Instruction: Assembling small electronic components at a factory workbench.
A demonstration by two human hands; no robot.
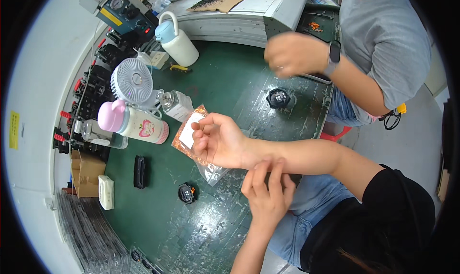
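Note:
My right forearm stretches leftward across the table, palm up. My right hand (218,142) is empty, its fingers loosely curled and apart. Against the underside of that forearm rest the bent fingertips of my left hand (268,192), which holds nothing. Partly hidden beneath my right hand lies a clear plastic bag (184,142) of small copper-orange parts with a white label. Nearer me on the green table is a small round black part (186,193) with an orange bit at its side. A similar black part (278,98) sits farther off, below the co-worker's blurred hand (292,53).
Along the left stand a pink-lidded bottle (143,124), a small fan (132,80), a glass bottle (177,105) and a white flask (179,46). A black oblong piece (139,172), a cardboard box (87,173) and stacked clear trays (88,231) are nearer. A co-worker sits at right.

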